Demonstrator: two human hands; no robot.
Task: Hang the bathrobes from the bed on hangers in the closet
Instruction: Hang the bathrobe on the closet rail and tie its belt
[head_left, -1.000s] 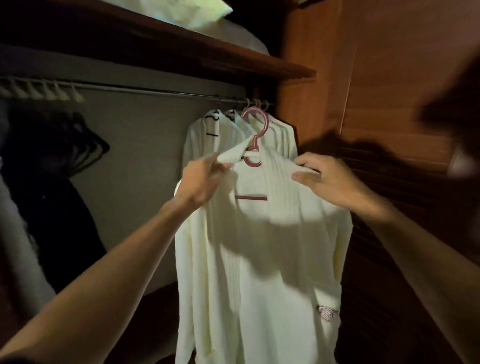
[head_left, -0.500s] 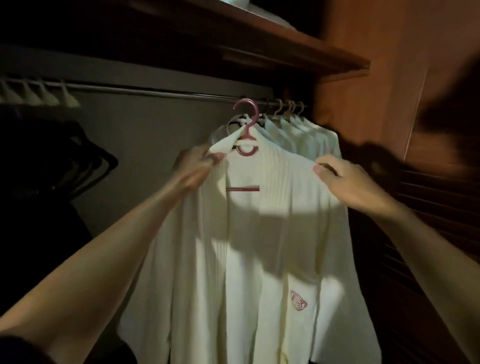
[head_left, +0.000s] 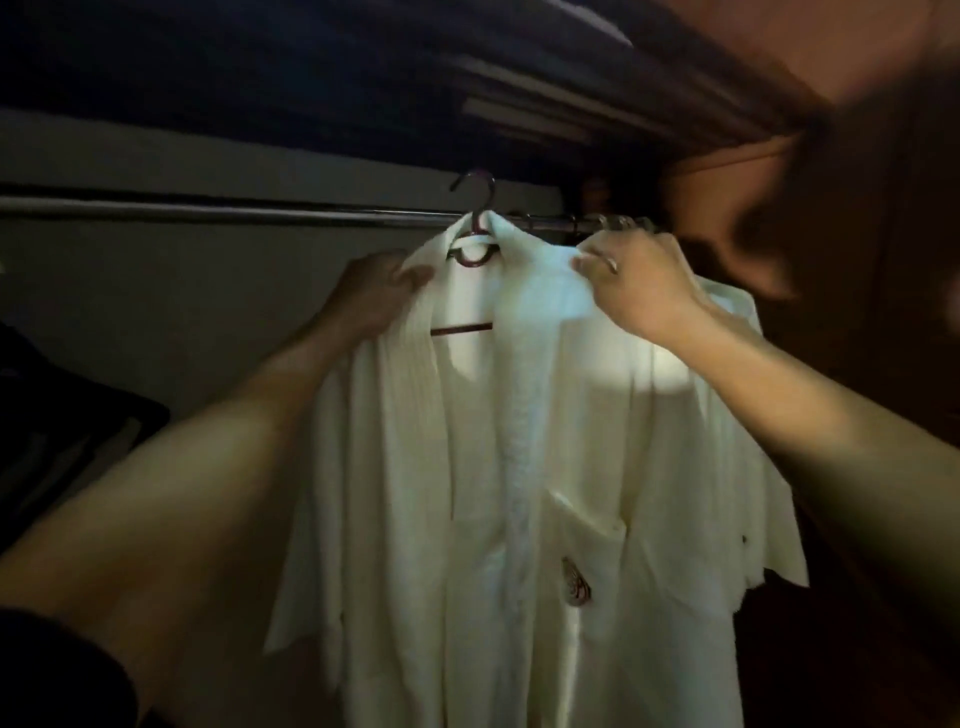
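A cream bathrobe (head_left: 519, 467) with a small red emblem on its pocket hangs on a dark red hanger (head_left: 470, 249). The hanger's hook rises just above the metal closet rod (head_left: 234, 213); the blur hides whether it rests on the rod. My left hand (head_left: 374, 291) grips the robe's left shoulder beside the collar. My right hand (head_left: 634, 280) pinches the right shoulder, just below the rod. The robe's front falls open down the middle.
More pale garments (head_left: 727, 306) on hangers crowd the rod's right end behind my right hand. A wooden shelf (head_left: 545, 98) runs close above the rod. Dark clothing (head_left: 62, 441) hangs at the left. A wooden closet wall (head_left: 883, 364) stands to the right.
Both hands have lifted the robe and hanger upward and toward the rod. The hook now reaches above the rod, where before it hung below it. The view has tilted up.
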